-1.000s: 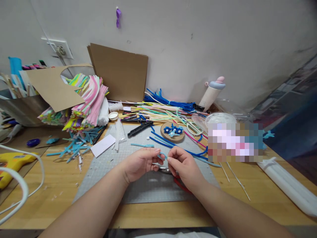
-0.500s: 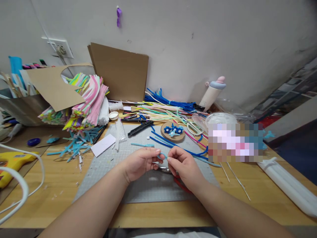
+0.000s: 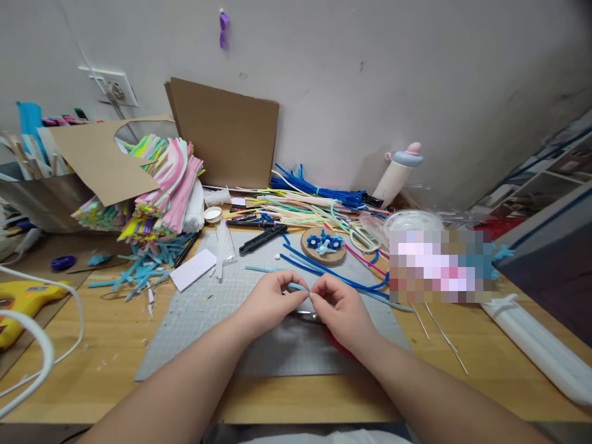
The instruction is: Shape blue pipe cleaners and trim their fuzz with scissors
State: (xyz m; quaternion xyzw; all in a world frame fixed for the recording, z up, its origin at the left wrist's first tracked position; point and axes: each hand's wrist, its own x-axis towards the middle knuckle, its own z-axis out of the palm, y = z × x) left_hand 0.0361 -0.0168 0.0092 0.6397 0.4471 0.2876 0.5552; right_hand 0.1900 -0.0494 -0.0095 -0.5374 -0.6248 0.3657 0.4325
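Note:
Between my two hands is a short light-blue pipe cleaner [image 3: 298, 287], bent into a curve. My left hand [image 3: 272, 303] pinches it with thumb and index finger. The fingertips of my right hand [image 3: 341, 302] press on it from the other side, so the hands meet. Beneath them lie scissors [image 3: 309, 316] with red handles, partly hidden by my right hand. Another light-blue pipe cleaner [image 3: 261, 269] rests on the grey cutting mat [image 3: 272, 364] beyond my left hand. Farther back sits a round wood slice [image 3: 309, 251] bearing small blue flowers.
Dark-blue pipe cleaners [image 3: 324, 269] lie just beyond my hands. A black tool [image 3: 263, 239] and a white card [image 3: 194, 270] are on the mat's back left. A yellow glue gun [image 3: 32, 302] is far left; a white bottle [image 3: 398, 176] leans at the back.
My left hand has turned over from an open-palmed hold, its fingers now curling around the light-blue pipe cleaner. Both hands' fingertips have come together. The camera has barely shifted.

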